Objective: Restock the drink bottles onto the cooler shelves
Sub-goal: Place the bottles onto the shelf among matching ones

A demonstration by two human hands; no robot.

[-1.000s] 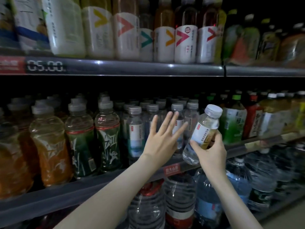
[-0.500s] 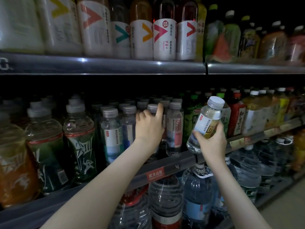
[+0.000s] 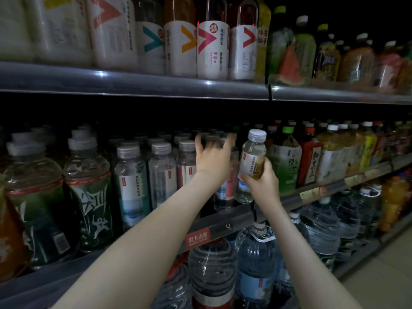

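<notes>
- A single wide-angle view from the person's head faces the cooler nearly square-on, tilted slightly down.
- It is close: the middle shelf [image 3: 234, 221] crosses the centre, and the upper shelf [image 3: 156, 85] runs near the top.

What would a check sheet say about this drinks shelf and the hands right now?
Surface: middle shelf, packed with upright bottles; the light is dim.
Job's things: small clear bottle, nearly upright, held off the shelf beside the row of similar bottles.
Clutter: nothing seen.
Hands: right hand grips the small clear bottle low down; left hand reaches among the caps of the row, its fingers blurred, so its grip is unclear.
Cables: nothing seen.
Surroundings: white-labelled bottles on the shelf above; big water jugs below; green tea bottle to the right.
</notes>
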